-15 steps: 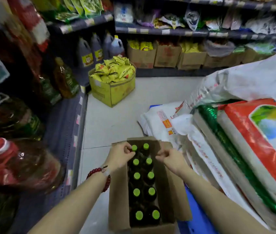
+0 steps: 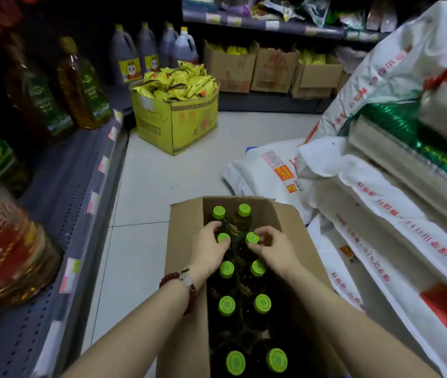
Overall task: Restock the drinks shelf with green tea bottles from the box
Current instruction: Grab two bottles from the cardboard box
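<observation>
Cardboard, plain brown, makes up the open box standing on the pale floor tiles at the lower middle of the frame. Inside it stand green tea bottles in two rows, five deep, upright, their dark bodies lost in shadow and only their bright green caps plain to see.

Both hands reach into the box from the bottom of the frame. The left hand, with a red bead bracelet on its wrist, has its fingers curled round the neck of the second bottle in the left row. The right hand is curled the same way round the second bottle in the right row, thumb and fingers close under the cap. Whether either grip is fully tight is hard to tell, as the necks are hidden by the fingers.

Along the left of the frame runs a grey shelf with large bottles of cooking oil. At the upper middle a yellow carton heaped with yellow packets sits on the floor. White sacks are piled along the right side, touching the box's right flap.
</observation>
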`<state>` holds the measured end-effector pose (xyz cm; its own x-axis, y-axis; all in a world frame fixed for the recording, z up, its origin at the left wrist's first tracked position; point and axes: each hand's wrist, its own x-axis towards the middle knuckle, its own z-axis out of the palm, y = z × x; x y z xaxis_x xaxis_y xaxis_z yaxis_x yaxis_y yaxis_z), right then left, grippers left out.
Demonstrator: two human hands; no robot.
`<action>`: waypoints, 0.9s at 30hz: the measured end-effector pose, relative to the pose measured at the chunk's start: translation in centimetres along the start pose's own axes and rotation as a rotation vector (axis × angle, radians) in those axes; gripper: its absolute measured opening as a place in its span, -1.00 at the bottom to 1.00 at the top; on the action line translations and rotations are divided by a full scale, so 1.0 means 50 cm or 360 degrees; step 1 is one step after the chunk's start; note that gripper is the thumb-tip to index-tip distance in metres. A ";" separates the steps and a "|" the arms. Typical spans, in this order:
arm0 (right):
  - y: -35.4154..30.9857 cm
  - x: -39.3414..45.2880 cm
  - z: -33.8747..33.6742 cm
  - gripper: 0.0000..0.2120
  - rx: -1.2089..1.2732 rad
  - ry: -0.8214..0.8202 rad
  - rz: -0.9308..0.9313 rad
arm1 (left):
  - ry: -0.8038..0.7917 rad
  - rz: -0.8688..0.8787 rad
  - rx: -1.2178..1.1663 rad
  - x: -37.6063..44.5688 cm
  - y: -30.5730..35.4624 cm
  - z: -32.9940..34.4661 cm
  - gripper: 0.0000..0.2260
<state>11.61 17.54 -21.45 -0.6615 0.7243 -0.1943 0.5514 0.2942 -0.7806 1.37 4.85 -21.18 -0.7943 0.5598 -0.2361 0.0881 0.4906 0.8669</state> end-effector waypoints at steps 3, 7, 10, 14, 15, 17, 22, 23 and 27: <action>0.015 -0.002 0.014 -0.68 0.0097 0.0039 -0.0004 | 0.0029 -0.0104 -0.0053 -0.006 -0.004 0.028 -0.46; 0.027 0.012 0.019 -0.68 0.0045 0.0017 -0.0010 | 0.0113 -0.0235 -0.0075 0.002 -0.014 0.054 -0.55; 0.036 0.021 0.023 -0.70 0.0044 0.0017 0.0004 | 0.0254 -0.0307 -0.0092 0.014 -0.016 0.069 -0.62; 0.051 0.029 0.023 -0.77 0.0086 0.0043 -0.0080 | 0.0362 -0.0234 -0.0069 0.017 -0.009 0.082 -0.65; 0.053 0.031 0.023 -0.77 0.0075 0.0053 -0.0110 | 0.0367 -0.0208 -0.0058 0.016 -0.006 0.083 -0.65; 0.057 0.037 0.026 -0.75 0.0082 0.0071 -0.0160 | 0.0361 -0.0149 -0.0075 0.017 -0.006 0.085 -0.66; 0.067 0.054 0.038 -0.73 0.0181 0.0109 -0.0095 | 0.0239 -0.0059 -0.0166 0.029 -0.016 0.089 -0.69; 0.068 0.057 0.039 -0.73 0.0181 0.0108 -0.0086 | 0.0233 -0.0052 -0.0125 0.033 -0.015 0.088 -0.68; 0.072 0.067 0.043 -0.71 0.0185 0.0064 -0.0019 | 0.0182 -0.0053 -0.0018 0.051 -0.015 0.080 -0.65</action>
<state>10.26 19.68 -26.19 -0.6455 0.7463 -0.1624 0.4794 0.2303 -0.8469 1.70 8.56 -24.20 -0.8602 0.4629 -0.2138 0.0540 0.4997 0.8645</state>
